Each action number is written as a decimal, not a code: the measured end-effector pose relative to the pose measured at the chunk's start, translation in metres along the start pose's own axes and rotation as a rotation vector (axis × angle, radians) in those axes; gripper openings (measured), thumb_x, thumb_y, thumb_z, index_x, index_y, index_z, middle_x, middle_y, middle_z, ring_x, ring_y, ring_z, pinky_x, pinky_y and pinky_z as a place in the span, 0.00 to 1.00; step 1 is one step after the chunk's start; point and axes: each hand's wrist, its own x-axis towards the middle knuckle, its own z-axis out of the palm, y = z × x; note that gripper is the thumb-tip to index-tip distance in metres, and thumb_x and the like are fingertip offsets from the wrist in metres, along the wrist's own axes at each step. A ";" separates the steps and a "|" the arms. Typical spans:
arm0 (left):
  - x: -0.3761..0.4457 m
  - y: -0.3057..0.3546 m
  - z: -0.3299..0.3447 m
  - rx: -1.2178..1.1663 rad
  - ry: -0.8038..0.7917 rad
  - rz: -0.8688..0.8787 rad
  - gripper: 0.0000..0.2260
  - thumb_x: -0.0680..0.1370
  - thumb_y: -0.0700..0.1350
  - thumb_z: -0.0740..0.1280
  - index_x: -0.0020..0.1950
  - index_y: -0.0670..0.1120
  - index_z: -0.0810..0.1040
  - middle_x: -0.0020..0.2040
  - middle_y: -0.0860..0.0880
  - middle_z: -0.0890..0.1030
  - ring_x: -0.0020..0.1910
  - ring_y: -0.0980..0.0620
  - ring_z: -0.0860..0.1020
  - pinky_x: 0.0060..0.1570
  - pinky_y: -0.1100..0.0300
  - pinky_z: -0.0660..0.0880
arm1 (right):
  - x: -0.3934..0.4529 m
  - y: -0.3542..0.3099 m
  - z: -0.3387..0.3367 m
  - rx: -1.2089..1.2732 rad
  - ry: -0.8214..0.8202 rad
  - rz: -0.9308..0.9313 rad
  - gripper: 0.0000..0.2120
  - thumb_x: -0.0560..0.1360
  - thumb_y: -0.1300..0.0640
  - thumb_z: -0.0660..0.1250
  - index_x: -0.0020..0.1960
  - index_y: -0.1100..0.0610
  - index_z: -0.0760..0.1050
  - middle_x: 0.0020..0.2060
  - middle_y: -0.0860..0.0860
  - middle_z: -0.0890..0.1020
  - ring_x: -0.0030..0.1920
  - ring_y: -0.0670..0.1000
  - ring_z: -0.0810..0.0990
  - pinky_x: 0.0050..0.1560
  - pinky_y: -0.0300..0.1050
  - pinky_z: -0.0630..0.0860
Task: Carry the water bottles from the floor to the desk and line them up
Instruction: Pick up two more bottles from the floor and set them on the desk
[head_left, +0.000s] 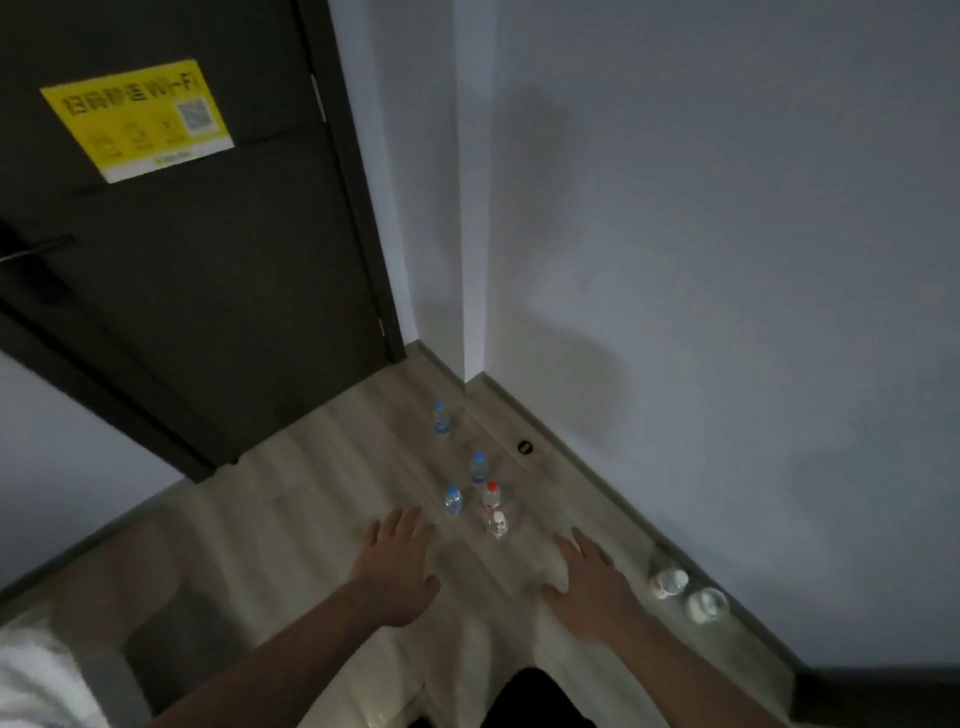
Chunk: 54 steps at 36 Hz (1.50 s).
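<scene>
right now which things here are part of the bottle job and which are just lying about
Job: three blue-capped clear plastic bottles, red-capped clear bottle, white-capped clear bottle, all upright on the floor.

Lying about: two pale round containers, yellow Wi-Fi sticker, dark door.

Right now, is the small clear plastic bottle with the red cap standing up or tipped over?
Upright. The red-capped clear plastic bottle stands on the pale wood floor, cap on top, among the other bottles.

A rented room or hotel: dark door (208, 312) bearing a yellow Wi-Fi sticker (137, 119), wood-look floor (311, 493).
</scene>
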 end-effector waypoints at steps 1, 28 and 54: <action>0.014 -0.001 -0.002 0.006 -0.015 0.018 0.34 0.78 0.58 0.60 0.81 0.50 0.53 0.82 0.45 0.47 0.81 0.43 0.45 0.78 0.45 0.47 | 0.009 -0.002 -0.002 0.011 0.000 0.010 0.36 0.78 0.39 0.60 0.81 0.47 0.49 0.81 0.48 0.48 0.79 0.55 0.52 0.74 0.51 0.62; 0.463 -0.020 0.080 0.176 -0.222 0.140 0.27 0.79 0.52 0.62 0.78 0.52 0.58 0.74 0.48 0.63 0.67 0.45 0.68 0.63 0.49 0.67 | 0.386 0.056 0.055 0.112 -0.224 0.185 0.28 0.80 0.44 0.58 0.78 0.48 0.56 0.71 0.49 0.67 0.66 0.54 0.72 0.62 0.50 0.73; 0.706 -0.035 0.360 0.239 -0.125 0.399 0.16 0.84 0.47 0.57 0.72 0.49 0.64 0.59 0.47 0.77 0.55 0.44 0.79 0.52 0.51 0.76 | 0.636 0.113 0.332 0.195 -0.182 0.306 0.24 0.81 0.53 0.58 0.76 0.49 0.57 0.58 0.54 0.80 0.57 0.57 0.81 0.52 0.48 0.74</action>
